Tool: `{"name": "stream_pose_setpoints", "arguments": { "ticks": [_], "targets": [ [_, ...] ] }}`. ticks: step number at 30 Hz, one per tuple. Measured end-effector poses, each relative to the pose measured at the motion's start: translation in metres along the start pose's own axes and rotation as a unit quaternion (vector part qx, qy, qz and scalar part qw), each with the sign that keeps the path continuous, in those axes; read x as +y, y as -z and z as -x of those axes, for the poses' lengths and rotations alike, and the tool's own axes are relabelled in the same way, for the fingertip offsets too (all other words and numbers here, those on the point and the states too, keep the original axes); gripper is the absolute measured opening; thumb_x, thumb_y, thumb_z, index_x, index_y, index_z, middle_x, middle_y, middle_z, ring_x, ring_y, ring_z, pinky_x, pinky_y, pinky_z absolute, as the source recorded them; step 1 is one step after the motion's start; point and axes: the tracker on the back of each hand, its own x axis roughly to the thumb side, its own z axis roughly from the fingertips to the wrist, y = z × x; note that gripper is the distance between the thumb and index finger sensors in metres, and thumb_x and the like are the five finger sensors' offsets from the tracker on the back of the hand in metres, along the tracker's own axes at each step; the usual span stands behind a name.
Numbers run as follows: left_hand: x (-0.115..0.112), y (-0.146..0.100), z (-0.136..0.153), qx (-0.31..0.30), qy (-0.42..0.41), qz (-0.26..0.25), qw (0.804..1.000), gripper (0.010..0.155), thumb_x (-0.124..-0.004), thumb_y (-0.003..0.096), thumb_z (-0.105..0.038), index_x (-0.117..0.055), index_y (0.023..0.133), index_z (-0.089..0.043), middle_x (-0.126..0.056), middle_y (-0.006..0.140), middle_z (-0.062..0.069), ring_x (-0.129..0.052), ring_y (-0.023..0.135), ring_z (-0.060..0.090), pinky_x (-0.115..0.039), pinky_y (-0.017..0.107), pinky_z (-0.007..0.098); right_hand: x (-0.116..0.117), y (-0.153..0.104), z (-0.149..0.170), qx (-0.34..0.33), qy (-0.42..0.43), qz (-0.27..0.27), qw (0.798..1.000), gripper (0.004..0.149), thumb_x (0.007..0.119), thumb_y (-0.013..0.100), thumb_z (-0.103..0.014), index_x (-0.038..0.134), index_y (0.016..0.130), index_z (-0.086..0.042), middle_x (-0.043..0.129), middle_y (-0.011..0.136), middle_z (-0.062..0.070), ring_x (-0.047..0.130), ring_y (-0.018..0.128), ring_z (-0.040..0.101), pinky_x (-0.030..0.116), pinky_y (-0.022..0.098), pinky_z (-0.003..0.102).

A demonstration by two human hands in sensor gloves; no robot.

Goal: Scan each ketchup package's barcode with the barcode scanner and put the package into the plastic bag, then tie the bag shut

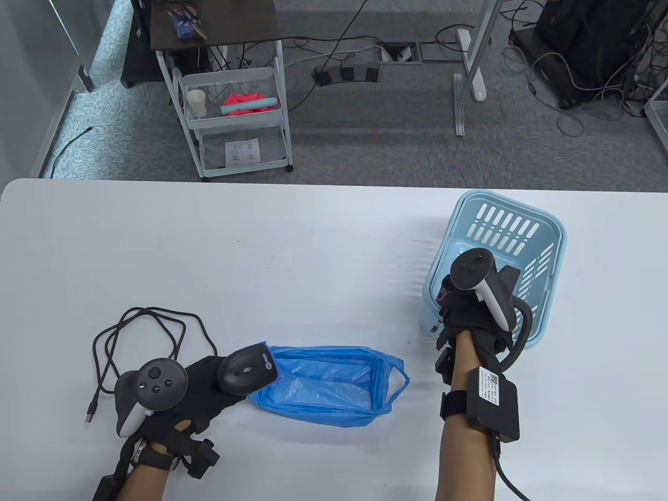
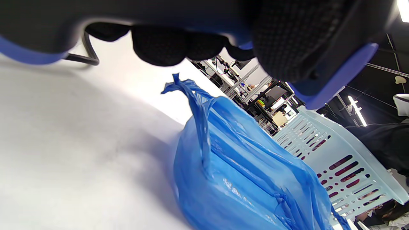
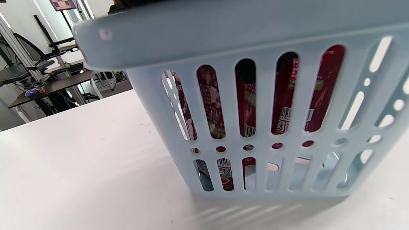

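My left hand [image 1: 211, 383] grips a black barcode scanner [image 1: 246, 368] with blue trim, just left of the blue plastic bag [image 1: 329, 389] that lies open on the table. In the left wrist view my curled fingers [image 2: 159, 44] wrap the scanner [image 2: 319, 38] above the bag [image 2: 243, 179]. My right hand [image 1: 456, 308] reaches into the light blue basket [image 1: 501, 229]; its fingers are hidden under the tracker, beside a bit of red package [image 1: 443, 293]. Through the basket [image 3: 255, 28] slots, red ketchup packages [image 3: 282, 102] with barcodes show.
The scanner's black cable [image 1: 141, 334] loops on the table left of my left hand, ending in a USB plug [image 1: 91, 412]. Beyond the table's far edge stand a white cart [image 1: 235, 120] and desk legs on the floor.
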Motion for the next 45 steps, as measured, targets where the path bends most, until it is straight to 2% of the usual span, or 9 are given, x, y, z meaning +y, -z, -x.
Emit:
{"name": "stream_pose_setpoints", "arguments": {
  "ticks": [12, 27, 38, 45],
  "targets": [
    [0.001, -0.001, 0.000, 0.002, 0.002, -0.005, 1.000, 0.050, -0.088, 0.0425, -0.050, -0.083, 0.087, -0.029, -0.084, 0.085, -0.003, -0.094, 0.068, 0.027, -0.076, 0.062, 0.053, -0.003, -0.006, 0.001, -0.014, -0.030, 0.057, 0.998, 0.044, 0.076, 0.052, -0.018, 0.071, 0.096, -0.015, 0.086, 0.089, 0.016, 0.086, 0.070, 0.039, 0.075, 0.052, 0.051],
    [0.002, 0.000, 0.001, 0.005, 0.000, -0.006, 1.000, 0.050, -0.089, 0.0424, -0.050, -0.083, 0.087, -0.029, -0.084, 0.086, -0.003, -0.094, 0.069, 0.027, -0.075, 0.062, 0.053, -0.051, -0.039, -0.001, -0.043, -0.010, 0.127, 0.991, 0.045, 0.076, 0.052, -0.018, 0.071, 0.096, -0.013, 0.086, 0.088, 0.015, 0.086, 0.069, 0.039, 0.074, 0.052, 0.051],
    [0.002, 0.000, 0.002, 0.007, -0.001, -0.004, 1.000, 0.050, -0.088, 0.0424, -0.050, -0.083, 0.087, -0.029, -0.083, 0.087, -0.003, -0.094, 0.070, 0.027, -0.075, 0.063, 0.053, -0.091, -0.078, -0.006, -0.086, 0.003, 0.192, 0.978, 0.045, 0.077, 0.052, -0.019, 0.071, 0.096, -0.010, 0.086, 0.086, 0.017, 0.086, 0.068, 0.039, 0.075, 0.051, 0.051],
    [0.003, 0.000, 0.002, 0.007, -0.001, -0.003, 1.000, 0.049, -0.088, 0.0425, -0.050, -0.083, 0.087, -0.029, -0.083, 0.089, -0.003, -0.093, 0.072, 0.028, -0.075, 0.063, 0.053, -0.101, -0.099, -0.010, -0.114, 0.009, 0.213, 0.970, 0.046, 0.077, 0.052, -0.019, 0.071, 0.096, -0.009, 0.086, 0.086, 0.018, 0.086, 0.067, 0.039, 0.075, 0.051, 0.051]
  ]
}}
